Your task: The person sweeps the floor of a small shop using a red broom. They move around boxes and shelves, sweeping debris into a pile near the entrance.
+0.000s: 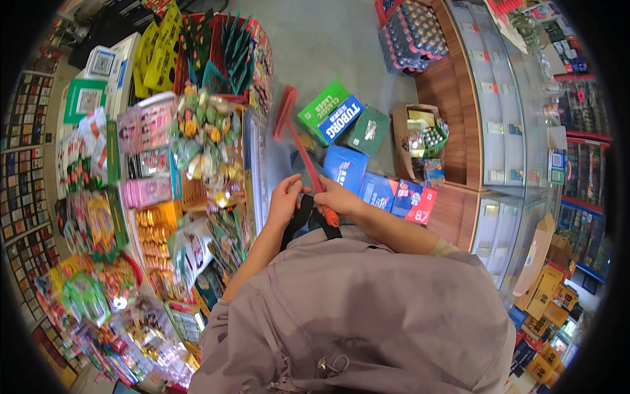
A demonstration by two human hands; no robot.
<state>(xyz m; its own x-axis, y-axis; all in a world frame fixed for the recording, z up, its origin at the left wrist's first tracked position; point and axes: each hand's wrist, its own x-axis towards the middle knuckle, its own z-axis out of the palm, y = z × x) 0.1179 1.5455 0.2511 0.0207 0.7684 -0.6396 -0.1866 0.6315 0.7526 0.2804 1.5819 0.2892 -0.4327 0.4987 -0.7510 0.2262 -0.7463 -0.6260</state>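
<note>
My right hand (pixel 338 197) grips the handle of a red broom (pixel 303 153) near its orange end. The broom slants away from me, and its bristled head (pixel 284 113) is low by the floor. Just left of the handle, my left hand (pixel 286 198) hovers with loosely bent fingers and no visible object in it. Black straps (pixel 299 216) hang below both hands at my waist. Beyond the broom lie a green and blue Tuborg beer carton (pixel 330 111), a dark green box (pixel 368 132) and a blue carton (pixel 345 168).
Two more cartons (pixel 378 191) (pixel 414 201) stand by the wooden base of a glass display counter (pixel 497 123). An open cardboard box (pixel 401 133) holds small goods. Shrink-wrapped bottles (pixel 413 37) are stacked farther off. Packed snack shelves (pixel 152 231) and a red basket (pixel 199 29) line the left.
</note>
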